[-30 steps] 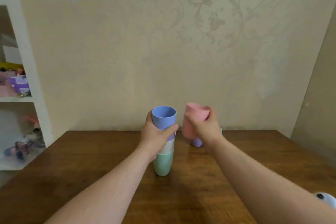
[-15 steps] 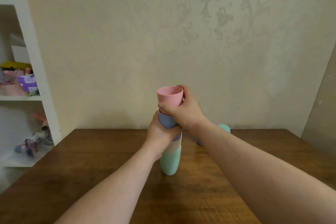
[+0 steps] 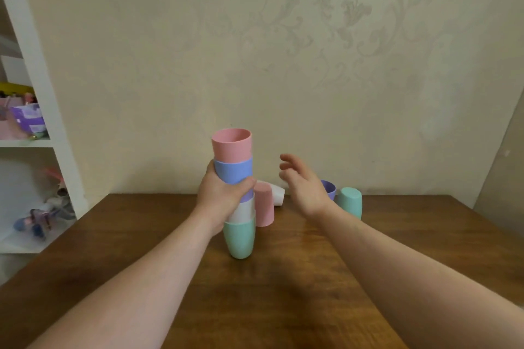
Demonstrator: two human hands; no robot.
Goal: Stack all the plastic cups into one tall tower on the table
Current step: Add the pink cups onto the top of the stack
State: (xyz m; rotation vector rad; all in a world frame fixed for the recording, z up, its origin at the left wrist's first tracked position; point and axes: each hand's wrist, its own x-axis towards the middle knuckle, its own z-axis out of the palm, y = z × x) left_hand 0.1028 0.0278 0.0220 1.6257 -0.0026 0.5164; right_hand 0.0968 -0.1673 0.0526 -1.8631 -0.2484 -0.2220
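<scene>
A tower of nested cups [image 3: 238, 238] stands on the wooden table [image 3: 283, 292]: mint green at the bottom, then white, purple and blue, with a pink cup [image 3: 232, 144] on top, mouth up. My left hand [image 3: 222, 198] is wrapped around the tower's middle. My right hand [image 3: 303, 184] hovers to the right of the tower with fingers spread, holding nothing. Behind the tower are an upside-down pink cup [image 3: 264, 208] and a white cup [image 3: 278, 195] lying on its side. Farther right are a purple cup [image 3: 329, 188], partly hidden by my right hand, and an upside-down mint cup [image 3: 351, 202].
The table's far edge meets a patterned wall. A white shelf unit [image 3: 37, 122] with boxes and small clutter stands at the left. The loose cups sit near the back of the table, behind and to the right of the tower.
My right hand carried the pink cup over, set it into the blue cup on top of the tower, let go and drew back to the right. My left hand kept its hold.
</scene>
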